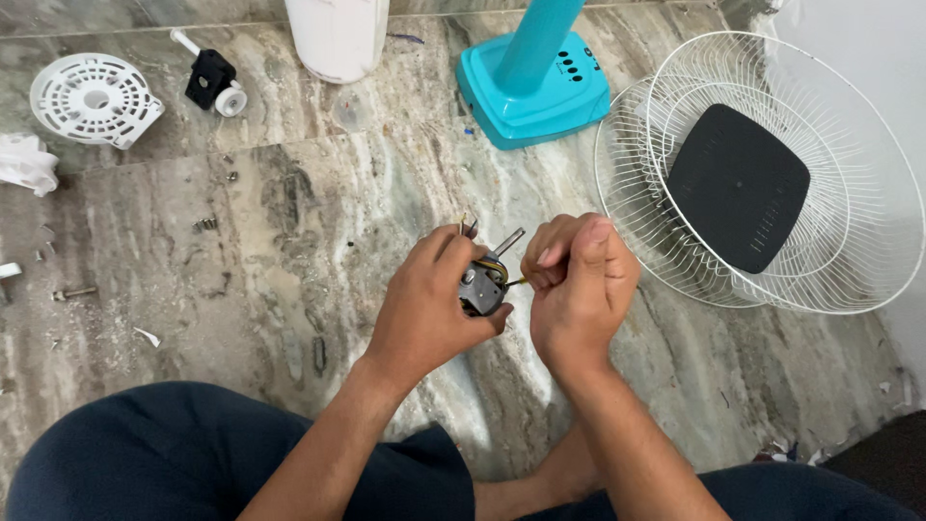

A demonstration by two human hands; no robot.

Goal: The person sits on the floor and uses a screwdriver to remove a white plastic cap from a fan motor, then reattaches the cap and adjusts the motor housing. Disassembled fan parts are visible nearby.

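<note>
The left hand (429, 304) grips the small fan motor (480, 287), shaft angled up-right, while the right hand (577, 285), touching its right side, pinches a yellow wire (516, 282).

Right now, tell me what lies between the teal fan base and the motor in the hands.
In the head view, only bare marble floor lies between the teal fan base and the motor.

I see a polished, veined stone floor (289, 222), glossy turquoise plastic on the far fan base (535, 92), white-coated wire guards (868, 241) at right, and a dull metal motor (479, 287).
</note>
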